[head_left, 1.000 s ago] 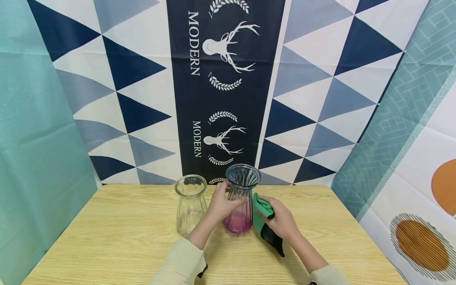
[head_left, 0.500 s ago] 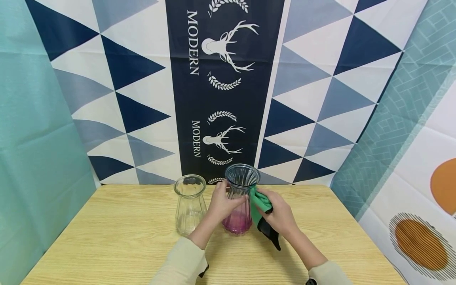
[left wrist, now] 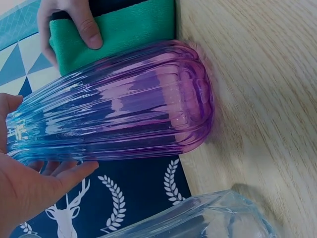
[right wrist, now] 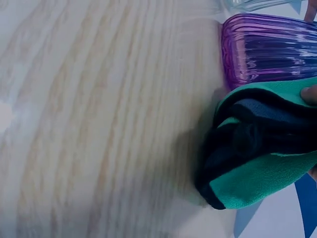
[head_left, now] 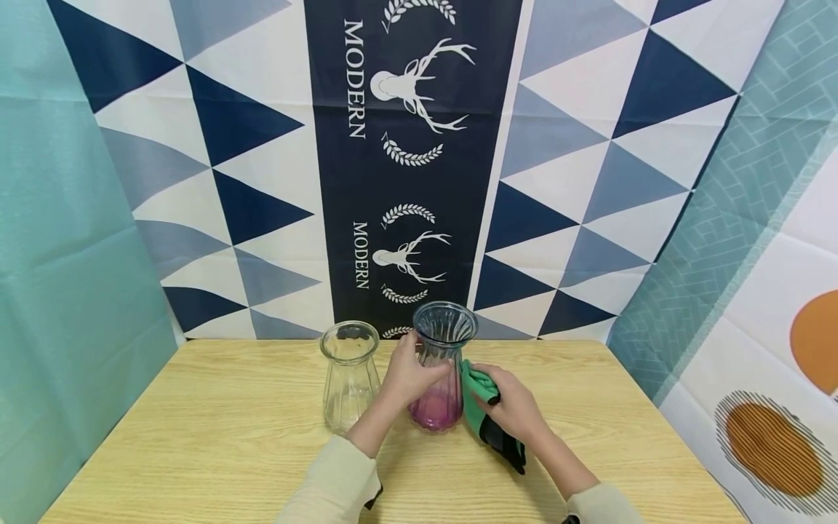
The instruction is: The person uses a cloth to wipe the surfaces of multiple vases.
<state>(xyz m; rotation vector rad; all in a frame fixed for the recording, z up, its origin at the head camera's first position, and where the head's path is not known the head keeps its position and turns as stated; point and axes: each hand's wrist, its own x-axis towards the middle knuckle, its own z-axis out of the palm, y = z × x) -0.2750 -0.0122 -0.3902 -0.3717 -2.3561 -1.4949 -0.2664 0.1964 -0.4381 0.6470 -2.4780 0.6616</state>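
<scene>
A ribbed glass vase (head_left: 437,404), blue at the flared top and pink-purple at the base, stands upright on the table. My left hand (head_left: 407,375) grips its neck from the left, thumb in front. On the vase's right side, my right hand (head_left: 513,404) holds a folded green and black cloth (head_left: 476,415) against the glass. The left wrist view shows the green cloth (left wrist: 119,32) lying along the vase wall (left wrist: 133,104), with the right thumb over it. In the right wrist view, the bunched cloth (right wrist: 267,183) hangs beside the purple base (right wrist: 267,49).
A clear glass vase (head_left: 347,393) stands just left of the coloured one, close to my left forearm. The wooden table (head_left: 216,422) reaches back to a patterned cloth backdrop (head_left: 406,182). More hanging fabric borders both sides.
My right hand and the cloth rose a little along the vase's right side, then came back down. The left hand and both vases have stayed in place.
</scene>
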